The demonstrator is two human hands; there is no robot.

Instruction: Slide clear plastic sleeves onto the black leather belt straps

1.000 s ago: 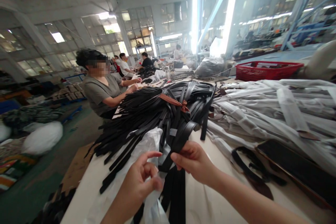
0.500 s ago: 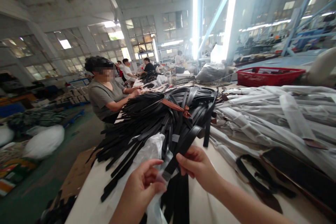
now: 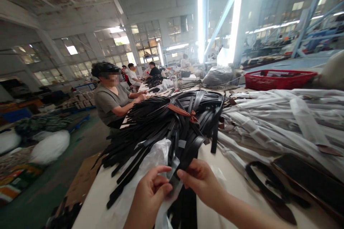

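I have the right hand pinched on a black strap above the tabletop; the left hand curls by clear plastic, its grip unclear. White-wrapped straps look done; the bare black bundle seems left.

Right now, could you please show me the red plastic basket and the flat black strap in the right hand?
Red plastic basket (image 3: 278, 83), head view: middle of its front wall.
Flat black strap (image 3: 190, 151), head view: its curved upper stretch.
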